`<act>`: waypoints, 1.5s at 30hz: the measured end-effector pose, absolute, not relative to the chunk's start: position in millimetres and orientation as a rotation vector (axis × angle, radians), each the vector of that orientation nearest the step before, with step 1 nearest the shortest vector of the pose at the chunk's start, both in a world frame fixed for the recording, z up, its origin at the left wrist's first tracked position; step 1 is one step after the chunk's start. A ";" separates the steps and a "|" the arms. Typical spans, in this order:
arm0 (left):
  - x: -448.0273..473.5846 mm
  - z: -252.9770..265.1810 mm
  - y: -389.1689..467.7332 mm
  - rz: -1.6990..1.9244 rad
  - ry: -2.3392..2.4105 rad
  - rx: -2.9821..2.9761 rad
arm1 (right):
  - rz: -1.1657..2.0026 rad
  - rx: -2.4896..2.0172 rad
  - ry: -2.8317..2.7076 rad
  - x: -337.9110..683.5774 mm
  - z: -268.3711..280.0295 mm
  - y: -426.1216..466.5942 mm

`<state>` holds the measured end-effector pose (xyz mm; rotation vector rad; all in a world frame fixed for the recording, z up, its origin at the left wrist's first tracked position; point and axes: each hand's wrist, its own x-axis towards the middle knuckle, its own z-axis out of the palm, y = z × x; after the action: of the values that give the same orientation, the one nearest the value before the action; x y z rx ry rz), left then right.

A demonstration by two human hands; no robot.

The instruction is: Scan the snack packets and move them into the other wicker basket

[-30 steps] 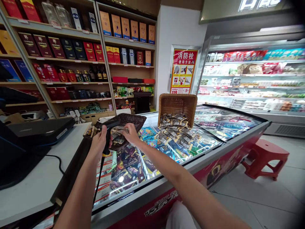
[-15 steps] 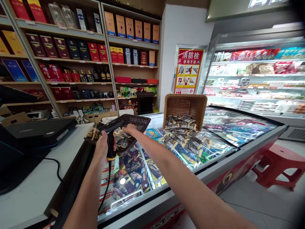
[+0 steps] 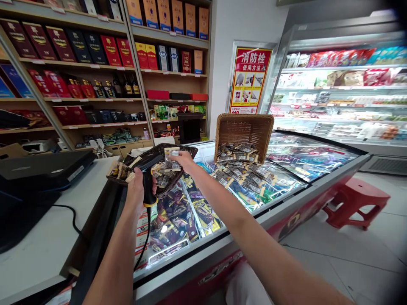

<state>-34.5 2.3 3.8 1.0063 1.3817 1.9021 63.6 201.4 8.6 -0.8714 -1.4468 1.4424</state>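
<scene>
My left hand (image 3: pixel 137 188) is wrapped round the handle of a black and yellow barcode scanner (image 3: pixel 148 186), its cord hanging down. The scanner's head covers part of a dark wicker basket (image 3: pixel 188 151) filled with small clear packets. Between the fingertips of my right hand (image 3: pixel 185 160) is one small clear packet (image 3: pixel 171 158) with a cream top strip, lifted over that basket and close to the scanner's head. To the right, a tan wicker basket (image 3: pixel 244 120) lies tipped on its side, with similar packets (image 3: pixel 243 167) spilling from its mouth onto the freezer glass.
Under the baskets stretches a glass-topped chest freezer (image 3: pixel 178 220) holding wrapped goods. A white counter (image 3: pixel 34 254) with dark equipment (image 3: pixel 44 169) stands at left. On the floor at right is a red stool (image 3: pixel 356 201). Stocked shelves (image 3: pixel 85 67) line the back.
My right hand has come up out of the dark basket with a packet pinched in it. The view has tilted slightly downward. My left hand still grips the scanner.
</scene>
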 end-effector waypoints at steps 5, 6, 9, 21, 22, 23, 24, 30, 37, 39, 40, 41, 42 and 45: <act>-15.5 11.1 0.1 1.803 1.380 1.035 | 1.355 -0.912 -1.035 135.6 -23.1 184.9; -11.6 11.7 -0.1 1.779 1.377 1.052 | 1.334 -0.919 -0.990 147.8 -28.9 182.9; 0.2 10.3 -0.3 1.686 1.380 1.102 | 1.293 -0.881 -0.889 169.9 -37.8 181.2; 19.7 -18.4 10.8 1.492 1.380 1.269 | 1.314 -0.854 -0.844 179.7 -32.2 193.0; 19.7 -19.4 10.7 1.505 1.369 1.265 | 1.317 -0.849 -0.848 181.2 -32.9 192.8; 20.0 -19.7 10.2 1.522 1.360 1.257 | 1.316 -0.846 -0.854 182.4 -33.6 192.6; 20.7 -19.5 9.3 1.537 1.353 1.248 | 1.314 -0.841 -0.860 183.3 -34.1 192.3; 29.0 -11.2 2.1 1.554 1.344 1.182 | 1.363 -0.847 -0.816 183.5 -30.0 192.5; 35.3 -1.3 -1.6 1.539 1.314 1.171 | 1.388 -0.872 -0.775 183.4 -28.7 196.5; 35.0 -0.2 -1.5 1.521 1.344 1.179 | 1.386 -0.857 -0.788 183.5 -30.9 196.9; 34.1 0.2 -1.4 1.504 1.361 1.188 | 1.382 -0.850 -0.792 183.5 -31.8 197.0; 32.7 0.5 -1.3 1.482 1.373 1.204 | 1.375 -0.844 -0.792 183.5 -32.3 197.1; 30.5 0.9 -1.4 1.455 1.381 1.230 | 1.368 -0.840 -0.785 183.5 -32.4 197.4; 21.1 3.9 -3.3 1.359 1.451 1.367 | 1.359 -0.847 -0.740 184.1 -31.0 200.2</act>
<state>21.1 -3.3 3.9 1.3665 1.4512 1.3590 184.1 200.2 -31.0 -0.8473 -0.7403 1.3595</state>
